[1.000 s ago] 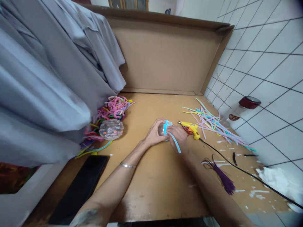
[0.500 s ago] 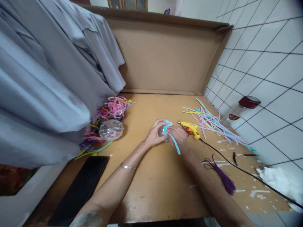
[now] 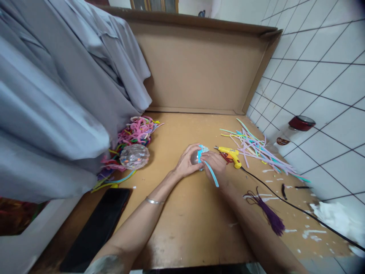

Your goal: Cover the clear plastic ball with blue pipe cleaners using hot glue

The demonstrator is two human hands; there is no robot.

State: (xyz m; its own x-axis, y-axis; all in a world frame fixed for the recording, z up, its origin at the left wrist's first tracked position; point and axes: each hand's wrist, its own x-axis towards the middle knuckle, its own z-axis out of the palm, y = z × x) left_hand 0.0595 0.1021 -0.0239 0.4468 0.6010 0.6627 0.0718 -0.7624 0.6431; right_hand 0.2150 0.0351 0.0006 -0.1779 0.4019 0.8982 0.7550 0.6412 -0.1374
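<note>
My left hand (image 3: pixel 186 163) is closed around a small clear plastic piece (image 3: pixel 194 157), which looks rounded and is largely covered by my fingers. Light blue pipe cleaner (image 3: pixel 211 173) lies along the piece's right side, and its loose end hangs down toward me. From the right, my right hand (image 3: pixel 214 164) presses its fingers on this blue strip against the clear piece. Both hands meet just above the table. A yellow glue gun (image 3: pixel 233 156) lies close by on the right, its nozzle pointing toward my right hand.
At left are a faceted clear bowl (image 3: pixel 134 156), a heap of colourful pipe cleaners (image 3: pixel 139 131) and a black phone-like slab (image 3: pixel 98 228). On the right lie pastel pipe cleaners (image 3: pixel 251 144), a purple thread bundle (image 3: pixel 270 217), a red-lidded jar (image 3: pixel 293 131) and the gun's cord (image 3: pixel 285 203).
The loose end of the blue pipe cleaner has shifted very slightly right. Both hands keep their grip in nearly the same place.
</note>
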